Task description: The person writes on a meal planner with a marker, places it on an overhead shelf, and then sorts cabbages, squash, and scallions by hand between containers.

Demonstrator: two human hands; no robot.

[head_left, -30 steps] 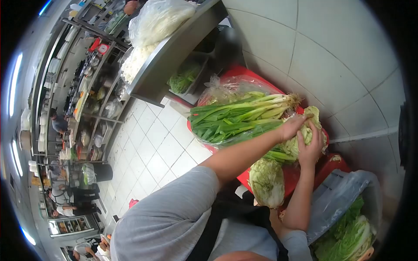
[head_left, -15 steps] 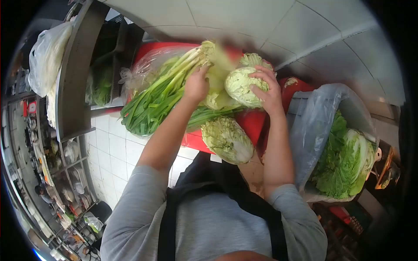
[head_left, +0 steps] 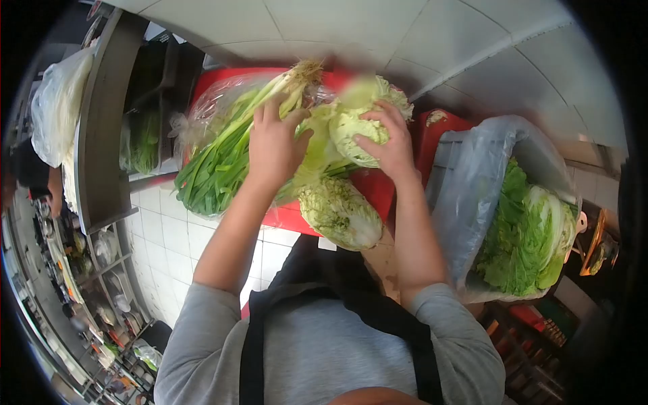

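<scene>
My left hand (head_left: 275, 145) reaches over a bunch of green onions (head_left: 233, 145), fingers curved and apart, thumb held away; whether its fingertips touch the stalks I cannot tell. The onions lie slantwise, roots toward the wall. My right hand (head_left: 391, 143) grips a napa cabbage (head_left: 352, 133) from its right side, fingers over the top. Pale loose leaves (head_left: 316, 152) lie between this cabbage and the onions. Closer to me, another napa cabbage (head_left: 341, 212) rests at the front edge of the red surface (head_left: 372, 190). A further cabbage (head_left: 397, 98) is partly hidden behind my right hand.
On the right stands a plastic-lined grey bin (head_left: 466, 196) with leafy napa cabbage (head_left: 533, 236) inside. A metal shelf (head_left: 111, 115) with a bagged bundle (head_left: 62, 108) is at the left. Tiled wall (head_left: 337, 23) closes off the back. Another person's arm (head_left: 54, 192) shows at far left.
My left hand has moved left, away from the onions' root end, with its fingers spreading. My right hand stays on the cabbage. A person's arm has appeared at far left.
</scene>
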